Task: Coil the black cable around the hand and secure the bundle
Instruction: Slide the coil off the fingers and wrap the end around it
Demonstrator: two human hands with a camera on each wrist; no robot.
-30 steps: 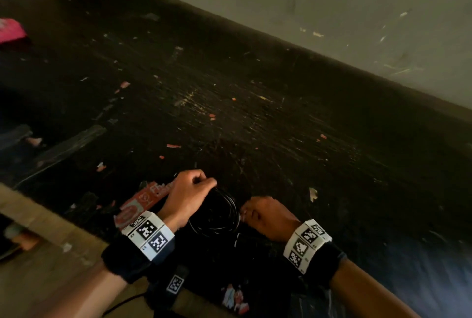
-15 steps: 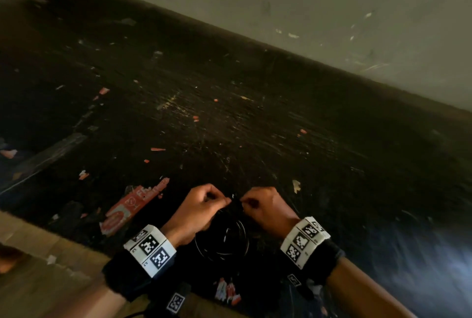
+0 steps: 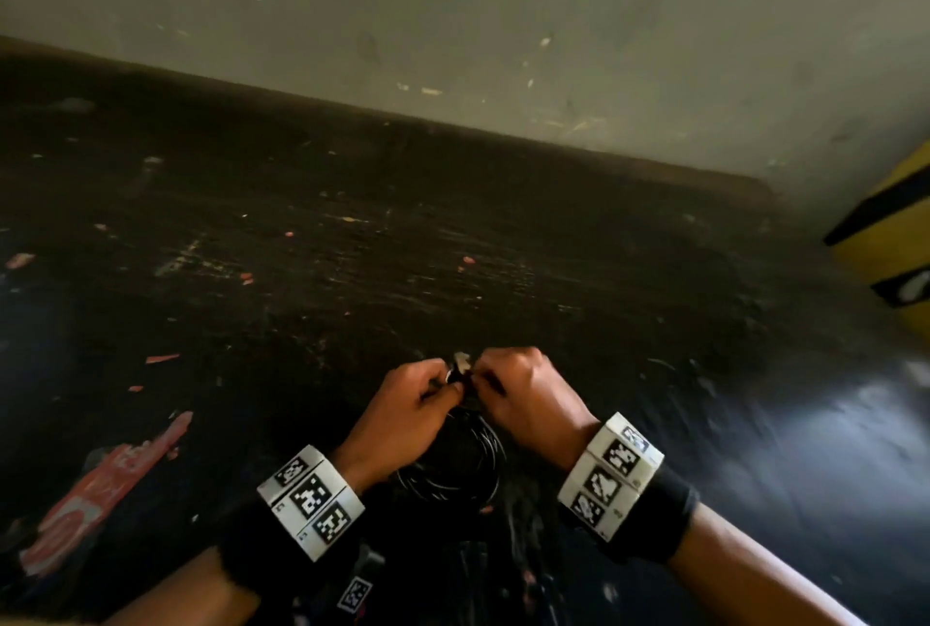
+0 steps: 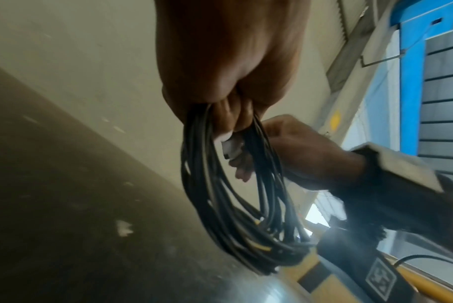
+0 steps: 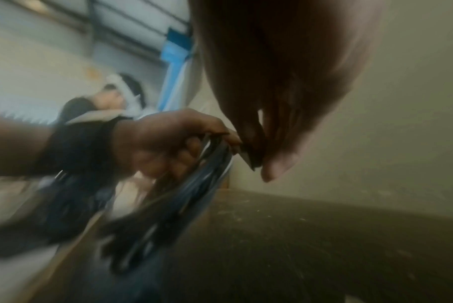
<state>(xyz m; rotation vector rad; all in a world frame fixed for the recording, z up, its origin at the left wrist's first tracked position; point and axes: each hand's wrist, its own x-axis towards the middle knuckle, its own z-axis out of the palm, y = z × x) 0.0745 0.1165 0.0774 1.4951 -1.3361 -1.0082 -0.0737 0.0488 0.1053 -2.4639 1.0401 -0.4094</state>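
The black cable (image 3: 460, 467) hangs as a bundle of several loops (image 4: 236, 196) below my two hands, above the dark table. My left hand (image 3: 410, 409) grips the top of the bundle, fingers curled round the strands (image 5: 168, 147). My right hand (image 3: 523, 394) is close against it and pinches a small dark end piece (image 5: 251, 157) at the top of the bundle. A small white piece (image 4: 229, 146) shows between the fingers at the loops' top; what it is stays unclear.
The dark scratched table (image 3: 352, 273) runs back to a pale wall (image 3: 503, 21). A red and white wrapper (image 3: 100, 489) lies at the left near the table's front edge. A yellow and black object (image 3: 890, 243) stands at the far right.
Both hands have come together at the top of the coil and lifted a little away from me. The right hand moved left from beside the loop to meet the left hand.
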